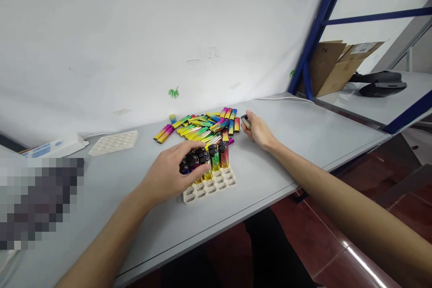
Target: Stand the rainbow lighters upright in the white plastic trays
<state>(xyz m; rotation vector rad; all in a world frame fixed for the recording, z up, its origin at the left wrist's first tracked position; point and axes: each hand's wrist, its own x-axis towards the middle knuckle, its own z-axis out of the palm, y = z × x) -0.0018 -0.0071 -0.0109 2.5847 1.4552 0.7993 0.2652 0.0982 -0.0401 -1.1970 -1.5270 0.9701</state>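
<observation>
A cream tray with rows of oval slots (211, 186) lies near the table's front edge. Several shiny coloured lighters with black tops (215, 158) stand upright in its back rows, while the front slots show bare. My left hand (172, 164) curls round the left part of this group, thumb in front and fingers behind over the black tops. To the right of the loose pile, my right hand (259, 130) pinches a lighter (246, 121) with its dark end showing; the fingers cover the rest. Behind the tray is the pile of loose metallic rainbow lighters (199, 130).
A second cream slotted tray (114, 142) lies at the left, beside a white device with blue buttons (54, 147). A white wall stands behind the table. Right of it are a blue metal frame (317, 27), cardboard boxes (332, 65) and a black object (383, 84).
</observation>
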